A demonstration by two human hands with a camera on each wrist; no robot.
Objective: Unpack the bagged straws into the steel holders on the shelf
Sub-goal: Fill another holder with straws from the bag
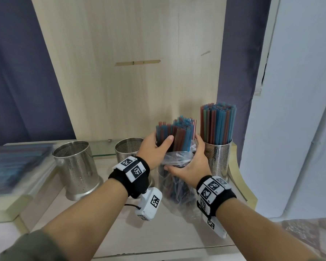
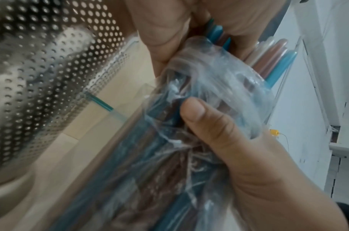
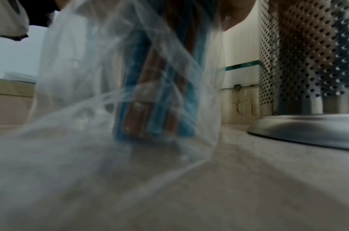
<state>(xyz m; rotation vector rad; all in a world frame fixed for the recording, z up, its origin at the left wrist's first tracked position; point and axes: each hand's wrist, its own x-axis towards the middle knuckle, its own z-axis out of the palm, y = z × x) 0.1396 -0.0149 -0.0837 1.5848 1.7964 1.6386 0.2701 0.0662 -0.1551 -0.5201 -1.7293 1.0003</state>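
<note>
A bundle of blue and brown straws [image 1: 174, 131] stands upright in a clear plastic bag [image 1: 174, 187] on the wooden shelf [image 1: 109, 232], between two steel holders. My left hand [image 1: 160, 143] grips the bare tops of the straws. My right hand [image 1: 186, 162] grips the bunched bag just below; its thumb [image 2: 193, 109] presses the plastic. In the right wrist view the straw bottoms [image 3: 150, 109] sit inside the bag [image 3: 80, 78] near the shelf. The right holder [image 1: 217, 159] is full of straws [image 1: 217, 123]. The middle holder [image 1: 127, 148] and left holder [image 1: 74, 166] are empty.
A blurred flat pack of blue items [image 1: 13, 166] lies on a raised ledge at the left. A glass plate edge [image 1: 102, 154] runs behind the holders. A wooden back panel [image 1: 130, 72] closes the shelf. The shelf's curved right edge [image 1: 243, 181] is near the full holder.
</note>
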